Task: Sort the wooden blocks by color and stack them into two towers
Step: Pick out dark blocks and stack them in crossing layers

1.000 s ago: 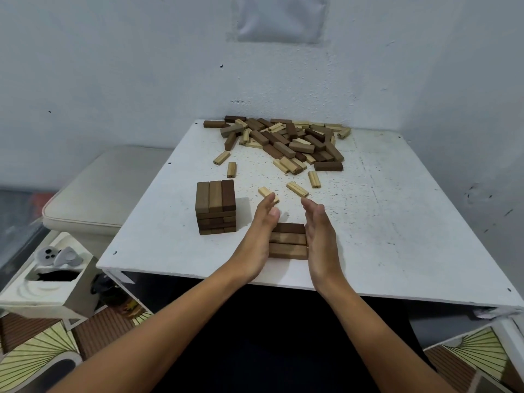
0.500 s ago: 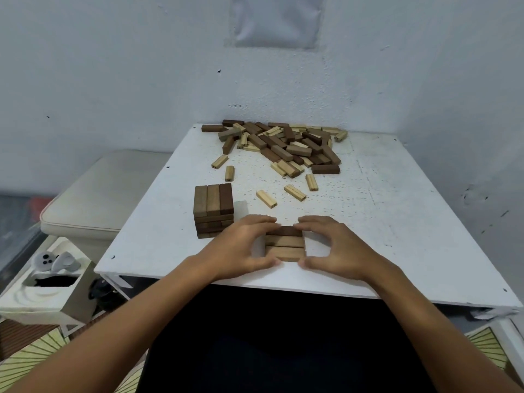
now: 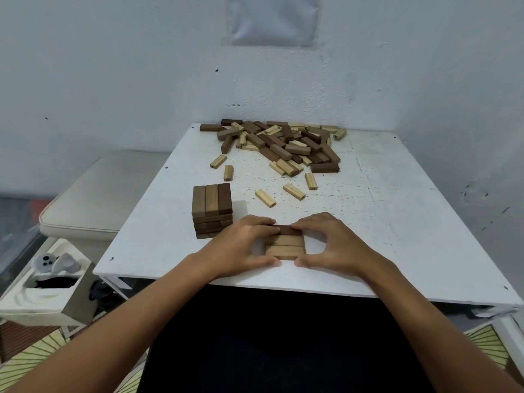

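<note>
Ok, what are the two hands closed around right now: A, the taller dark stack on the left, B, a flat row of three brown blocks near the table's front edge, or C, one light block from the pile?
B: the left hand and right hand pinch the row of three brown blocks from both sides.

A white square table (image 3: 397,222) with a speckled, scuffed top stands in the corner of a room, pushed against pale grey-white walls (image 3: 113,66). On the wall above the table's far edge is a taped rectangular patch (image 3: 273,19). Left of the table sits a cream cushioned seat (image 3: 102,194). Nearer, below the table's left front corner, a white box (image 3: 42,293) holds a pale controller (image 3: 55,263). Floor tiles with a yellow fan pattern (image 3: 31,361) show under the table's left and right sides.
</note>
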A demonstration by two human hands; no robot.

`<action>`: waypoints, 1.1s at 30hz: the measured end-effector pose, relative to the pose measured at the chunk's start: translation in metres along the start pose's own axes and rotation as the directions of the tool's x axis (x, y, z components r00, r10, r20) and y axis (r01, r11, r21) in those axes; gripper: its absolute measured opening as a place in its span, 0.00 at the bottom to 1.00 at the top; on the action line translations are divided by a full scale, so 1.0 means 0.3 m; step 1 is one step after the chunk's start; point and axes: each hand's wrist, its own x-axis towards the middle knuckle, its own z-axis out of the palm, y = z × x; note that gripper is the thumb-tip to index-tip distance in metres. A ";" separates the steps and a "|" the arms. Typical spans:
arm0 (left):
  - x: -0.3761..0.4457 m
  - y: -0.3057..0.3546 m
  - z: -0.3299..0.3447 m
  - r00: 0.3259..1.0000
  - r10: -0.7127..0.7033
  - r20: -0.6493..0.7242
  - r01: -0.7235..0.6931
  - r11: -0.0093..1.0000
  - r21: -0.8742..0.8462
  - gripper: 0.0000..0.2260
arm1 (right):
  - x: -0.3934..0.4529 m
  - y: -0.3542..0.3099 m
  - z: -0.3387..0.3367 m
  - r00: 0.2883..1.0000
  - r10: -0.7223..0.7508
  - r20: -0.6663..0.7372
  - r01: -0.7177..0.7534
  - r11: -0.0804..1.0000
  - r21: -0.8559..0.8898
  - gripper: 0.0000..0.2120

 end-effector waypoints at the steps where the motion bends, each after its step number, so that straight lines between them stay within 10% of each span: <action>1: -0.003 -0.001 -0.001 1.000 -0.004 -0.002 0.004 1.000 -0.010 0.34 | 0.000 0.000 -0.002 1.000 0.001 0.010 -0.001 1.000 0.000 0.34; 33: 0.016 0.100 -0.186 0.991 0.055 -0.124 -0.050 0.998 0.042 0.26 | 0.065 -0.064 -0.100 0.982 -0.175 -0.073 0.183 0.976 0.120 0.30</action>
